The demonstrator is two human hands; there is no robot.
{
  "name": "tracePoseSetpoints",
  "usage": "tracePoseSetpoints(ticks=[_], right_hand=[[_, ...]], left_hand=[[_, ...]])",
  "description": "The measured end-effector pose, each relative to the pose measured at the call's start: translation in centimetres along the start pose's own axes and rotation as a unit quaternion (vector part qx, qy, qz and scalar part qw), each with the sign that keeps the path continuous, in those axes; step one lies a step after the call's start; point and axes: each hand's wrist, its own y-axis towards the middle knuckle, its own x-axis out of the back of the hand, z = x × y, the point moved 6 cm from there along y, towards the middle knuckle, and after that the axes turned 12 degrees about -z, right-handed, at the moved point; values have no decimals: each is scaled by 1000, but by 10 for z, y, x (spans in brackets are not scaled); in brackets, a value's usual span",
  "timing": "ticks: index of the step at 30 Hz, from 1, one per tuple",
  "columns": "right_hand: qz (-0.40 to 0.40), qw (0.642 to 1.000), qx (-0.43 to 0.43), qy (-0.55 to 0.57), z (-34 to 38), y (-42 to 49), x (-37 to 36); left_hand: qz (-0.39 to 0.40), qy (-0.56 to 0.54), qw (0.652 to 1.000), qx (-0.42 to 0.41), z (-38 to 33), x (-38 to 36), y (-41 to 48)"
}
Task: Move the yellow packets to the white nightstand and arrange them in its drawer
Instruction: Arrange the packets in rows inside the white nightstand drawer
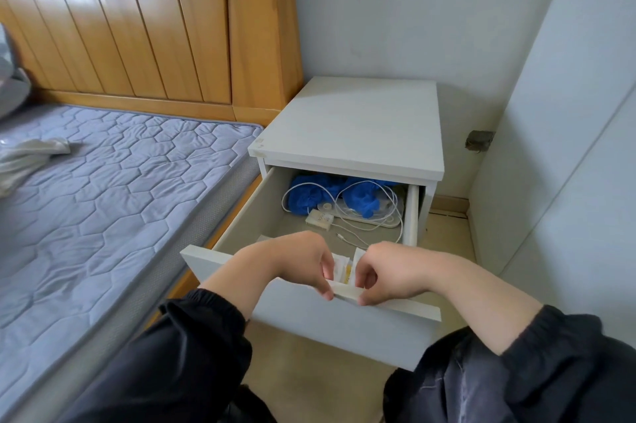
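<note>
Black sleeves (192,353) fill the near edge, and both hands reach over the front lip of the pulled-out drawer (344,329). The left hand (296,266) and the right hand (390,271) each keep a closed grip, fingers pinching the yellow packets (347,272), which stand just inside the front panel. Behind them a stretch of drawer floor runs to a white cable (385,197), a small white box (320,219) and blue bundles (308,195) at the back. The white nightstand (354,133) stands just beside the mattress (103,188), with a strip of floor (444,233) on its right.

Both hands, left hand (292,264) and right hand (389,271), pinch yellow packets (346,273) standing at the near end of the open drawer (344,322) of the white nightstand (354,126).
</note>
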Motion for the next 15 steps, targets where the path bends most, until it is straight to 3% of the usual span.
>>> tracePoseSetpoints(ticks=[11,15], right_hand=[[-62,996,-24,-53,-27,19,21],[-154,984,-30,-86,-40,28,12]], left_hand=[[-129,-44,989,56,8,11,34],[-197,-43,977,65,10,10,43]])
